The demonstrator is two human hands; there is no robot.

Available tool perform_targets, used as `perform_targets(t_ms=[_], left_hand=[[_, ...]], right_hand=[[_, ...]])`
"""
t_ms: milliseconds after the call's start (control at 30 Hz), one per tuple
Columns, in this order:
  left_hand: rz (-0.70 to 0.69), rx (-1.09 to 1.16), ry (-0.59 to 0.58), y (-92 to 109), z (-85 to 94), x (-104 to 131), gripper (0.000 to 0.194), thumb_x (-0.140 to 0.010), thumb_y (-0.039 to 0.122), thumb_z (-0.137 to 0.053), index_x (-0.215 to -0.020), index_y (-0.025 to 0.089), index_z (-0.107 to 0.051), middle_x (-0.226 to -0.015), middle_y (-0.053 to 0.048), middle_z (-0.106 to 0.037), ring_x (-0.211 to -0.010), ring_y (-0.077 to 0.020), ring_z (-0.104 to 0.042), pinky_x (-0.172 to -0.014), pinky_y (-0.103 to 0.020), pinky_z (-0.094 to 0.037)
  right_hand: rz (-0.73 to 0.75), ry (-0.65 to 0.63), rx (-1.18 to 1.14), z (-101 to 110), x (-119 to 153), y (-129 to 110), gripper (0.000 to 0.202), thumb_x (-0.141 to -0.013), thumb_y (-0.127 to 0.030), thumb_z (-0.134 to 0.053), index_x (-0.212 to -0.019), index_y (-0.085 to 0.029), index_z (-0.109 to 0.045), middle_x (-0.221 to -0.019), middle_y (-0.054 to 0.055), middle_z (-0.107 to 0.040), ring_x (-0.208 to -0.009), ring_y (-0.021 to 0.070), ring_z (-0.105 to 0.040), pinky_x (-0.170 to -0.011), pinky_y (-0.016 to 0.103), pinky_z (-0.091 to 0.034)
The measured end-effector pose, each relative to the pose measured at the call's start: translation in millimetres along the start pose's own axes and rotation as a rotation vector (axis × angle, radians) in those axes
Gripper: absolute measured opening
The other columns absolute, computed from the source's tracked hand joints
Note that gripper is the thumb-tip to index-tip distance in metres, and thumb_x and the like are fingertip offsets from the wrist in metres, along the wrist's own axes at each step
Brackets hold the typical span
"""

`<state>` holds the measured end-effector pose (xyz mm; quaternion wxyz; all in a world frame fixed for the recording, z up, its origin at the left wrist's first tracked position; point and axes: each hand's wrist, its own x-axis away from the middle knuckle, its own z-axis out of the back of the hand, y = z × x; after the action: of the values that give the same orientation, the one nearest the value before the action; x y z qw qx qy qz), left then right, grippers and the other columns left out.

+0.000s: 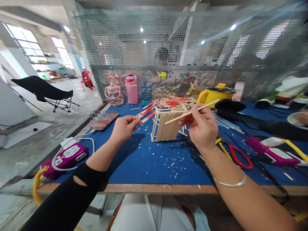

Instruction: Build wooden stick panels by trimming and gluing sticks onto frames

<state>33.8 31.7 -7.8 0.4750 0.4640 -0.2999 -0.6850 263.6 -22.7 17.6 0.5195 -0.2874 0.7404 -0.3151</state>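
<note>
My right hand [203, 128] is closed on a pale wooden chopstick [176, 118], its thin end pointing left and slightly down. Just behind that stick, a small box-like structure of chopsticks [166, 128] stands on the blue table top [144, 163], with a close row of sticks forming its front panel. To the left of the structure, apart from it, my left hand [127, 126] hovers with thumb and fingertips pinched together. Whether something tiny sits in that pinch, I cannot make out. Chopsticks in red-and-white wrappers [172, 102] lie heaped behind the structure.
Pliers with red and yellow handles [240, 157] lie right of my right wrist. Purple power strips [64, 160] [274, 150] rest at both sides, with cables. A phone [104, 121], pink bottle [131, 89] and yellow pot [215, 96] stand around. Behind a perforated metal screen [125, 41] sits another person.
</note>
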Motion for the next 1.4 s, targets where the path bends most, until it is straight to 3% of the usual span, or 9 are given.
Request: perform_targets(t_ms=[67, 167, 233, 333, 400, 467, 600, 867, 1400], left_hand=[[-0.017, -0.141, 0.005, -6.2, 4.1, -2.1, 0.016, -0.070, 0.029, -0.064, -0.080, 0.017, -0.069, -0.079, -0.006, -0.069, -0.070, -0.0176, -0.061, -0.072, -0.032, -0.048], [-0.094, -0.256, 0.016, -2.3, 1.7, 3.9, 0.028, -0.061, 0.013, -0.064, -0.087, 0.019, -0.073, -0.105, -0.009, -0.067, -0.098, -0.0242, -0.059, -0.092, -0.038, -0.042], [-0.118, -0.310, -0.048, 6.4, -3.7, 11.9, 0.028, -0.068, 0.015, -0.057, -0.091, 0.019, -0.073, -0.100, -0.008, -0.069, -0.092, -0.0219, -0.062, -0.088, -0.036, -0.045], [-0.093, -0.254, -0.283, 16.1, -13.8, 22.2, 0.030, -0.073, 0.020, -0.053, -0.097, 0.015, -0.071, -0.083, -0.005, -0.072, -0.073, -0.0178, -0.064, -0.072, -0.030, -0.049], [-0.119, -0.192, -0.419, 15.8, -20.9, 24.9, 0.031, -0.073, 0.021, -0.055, -0.100, 0.015, -0.070, -0.084, -0.004, -0.073, -0.074, -0.0172, -0.064, -0.070, -0.028, -0.049], [-0.143, -0.164, -0.472, 10.6, -27.7, 24.0, 0.026, -0.074, 0.022, -0.056, -0.094, 0.016, -0.071, -0.084, -0.003, -0.073, -0.075, -0.0168, -0.063, -0.071, -0.027, -0.048], [-0.133, -0.141, -0.455, -3.8, -37.5, 17.7, 0.021, -0.077, 0.026, -0.055, -0.084, 0.016, -0.072, -0.078, -0.002, -0.072, -0.075, -0.0169, -0.062, -0.075, -0.028, -0.047], [-0.144, -0.042, -0.500, -13.2, -41.9, 13.3, 0.028, -0.080, 0.028, -0.056, -0.102, 0.017, -0.070, -0.096, -0.004, -0.074, -0.088, -0.0192, -0.066, -0.082, -0.028, -0.049], [-0.127, -0.073, -0.514, -6.6, -40.1, 14.4, 0.025, -0.079, 0.029, -0.056, -0.095, 0.018, -0.072, -0.090, -0.001, -0.074, -0.080, -0.0175, -0.064, -0.074, -0.025, -0.046]], right_hand=[[-0.032, -0.060, -0.004, 2.7, -1.4, -0.9, 0.010, -0.083, -0.035, -0.057, -0.086, -0.027, -0.054, -0.066, -0.003, -0.064, -0.050, 0.0122, -0.060, -0.049, 0.027, -0.050], [-0.092, -0.143, 0.013, 0.1, 1.2, -0.5, 0.011, -0.081, -0.034, -0.059, -0.084, -0.025, -0.055, -0.063, -0.003, -0.062, -0.049, 0.0123, -0.059, -0.048, 0.027, -0.049], [-0.101, -0.174, 0.047, -3.0, 3.4, 0.9, 0.013, -0.080, -0.035, -0.060, -0.082, -0.024, -0.053, -0.063, -0.004, -0.060, -0.051, 0.0120, -0.059, -0.051, 0.027, -0.048], [-0.117, -0.234, 0.107, -5.1, 3.9, 5.2, 0.016, -0.081, -0.038, -0.058, -0.080, -0.023, -0.052, -0.066, -0.003, -0.060, -0.059, 0.0122, -0.059, -0.058, 0.027, -0.049], [-0.121, -0.276, 0.147, -4.3, 2.7, 9.2, 0.017, -0.082, -0.039, -0.056, -0.080, -0.023, -0.051, -0.069, -0.002, -0.061, -0.064, 0.0126, -0.059, -0.064, 0.028, -0.049], [-0.103, -0.308, 0.204, -2.4, 1.3, 13.2, 0.016, -0.084, -0.038, -0.055, -0.082, -0.022, -0.051, -0.073, -0.001, -0.061, -0.068, 0.0132, -0.059, -0.068, 0.029, -0.048], [-0.026, -0.378, 0.394, 0.1, 1.3, 17.6, 0.016, -0.086, -0.036, -0.052, -0.083, -0.020, -0.053, -0.077, 0.002, -0.063, -0.071, 0.0146, -0.058, -0.068, 0.028, -0.046], [0.127, -0.554, 0.775, -5.6, 10.6, 13.5, 0.015, -0.085, -0.031, -0.052, -0.076, -0.020, -0.056, -0.067, 0.000, -0.062, -0.060, 0.0131, -0.055, -0.060, 0.025, -0.041], [0.159, -0.506, 0.938, -16.0, 13.7, 15.8, 0.018, -0.084, -0.032, -0.055, -0.074, -0.019, -0.062, -0.066, 0.002, -0.068, -0.058, 0.0136, -0.060, -0.057, 0.025, -0.041]])
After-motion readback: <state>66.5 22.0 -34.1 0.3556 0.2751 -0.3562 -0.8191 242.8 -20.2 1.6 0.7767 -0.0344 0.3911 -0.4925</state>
